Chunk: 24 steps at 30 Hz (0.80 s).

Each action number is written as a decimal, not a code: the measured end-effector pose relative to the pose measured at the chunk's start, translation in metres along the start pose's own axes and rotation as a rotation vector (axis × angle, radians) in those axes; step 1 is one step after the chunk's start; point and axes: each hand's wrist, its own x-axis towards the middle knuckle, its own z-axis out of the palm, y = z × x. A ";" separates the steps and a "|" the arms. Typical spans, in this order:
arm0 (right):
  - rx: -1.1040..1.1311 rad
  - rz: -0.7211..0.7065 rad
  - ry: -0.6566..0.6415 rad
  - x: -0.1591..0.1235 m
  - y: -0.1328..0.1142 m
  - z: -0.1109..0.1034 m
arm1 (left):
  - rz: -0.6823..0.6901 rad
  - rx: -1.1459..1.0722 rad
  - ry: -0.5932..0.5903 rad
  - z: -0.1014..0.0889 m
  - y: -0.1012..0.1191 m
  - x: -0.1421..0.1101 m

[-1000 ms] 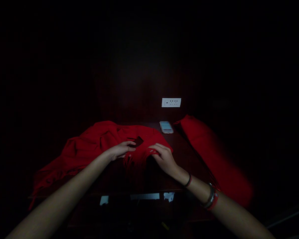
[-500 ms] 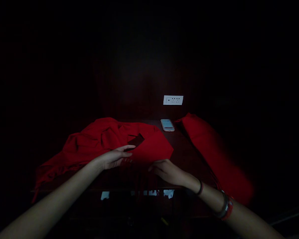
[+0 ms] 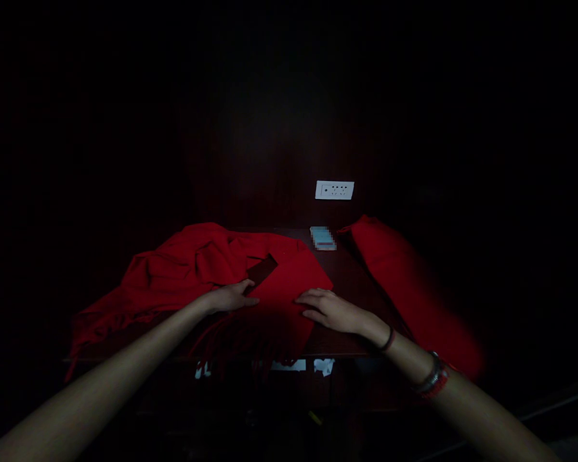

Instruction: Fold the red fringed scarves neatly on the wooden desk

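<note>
A red fringed scarf (image 3: 284, 282) lies across a dark table, bunched in loose folds on the left and flattened between my hands. Its fringe hangs towards the table's front edge. My left hand (image 3: 228, 297) rests at the left edge of the flat part, thumb and fingers apart. On the right edge of that part lies my right hand (image 3: 334, 311), fingers stretched out over the cloth. Neither hand grips anything that I can see.
Another long red cloth (image 3: 404, 276) lies along the table's right side. A phone (image 3: 323, 238) rests at the back, below a white wall socket (image 3: 334, 190). Pale papers (image 3: 324, 366) show beneath the front edge of the table (image 3: 351, 345). Surroundings are very dark.
The scarf's near end has been spread flat and its fringe fanned out. My right hand has let go, moved up slightly and opened onto the cloth; the left stays near the edge.
</note>
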 end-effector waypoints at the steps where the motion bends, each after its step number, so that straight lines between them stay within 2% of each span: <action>1: -0.080 0.080 0.012 0.003 0.005 0.006 | -0.034 -0.102 -0.093 -0.002 0.002 -0.001; 3: -0.212 0.208 0.002 0.006 0.016 0.016 | -0.072 -0.351 -0.270 -0.006 0.006 -0.005; 4: -0.254 0.247 -0.005 0.007 0.021 0.018 | -0.065 -0.481 -0.321 -0.007 0.007 -0.007; 6: -0.299 0.271 -0.005 0.007 0.033 0.018 | -0.022 -0.701 -0.322 -0.009 0.008 -0.008; 8: -0.292 0.236 -0.012 0.006 0.046 0.010 | -0.014 -0.775 -0.224 -0.008 0.007 -0.003; 11: -0.253 0.198 -0.057 0.005 0.063 -0.008 | -0.042 -0.503 0.026 -0.001 0.007 0.013; 13: -0.284 0.268 -0.070 0.005 0.069 -0.014 | -0.002 -0.273 0.126 0.007 0.011 0.023; 15: -0.344 0.348 -0.033 0.004 0.068 -0.012 | 0.043 -0.131 0.119 0.018 0.017 0.029; 18: -0.380 0.392 0.035 0.007 0.059 0.004 | 0.073 0.082 0.050 0.034 0.031 0.025; 21: -0.396 0.511 0.060 0.015 0.049 0.020 | 0.109 0.301 0.080 0.047 0.043 0.018; 24: -0.394 0.639 0.029 0.026 0.045 0.024 | 0.069 0.315 0.049 0.050 0.051 0.018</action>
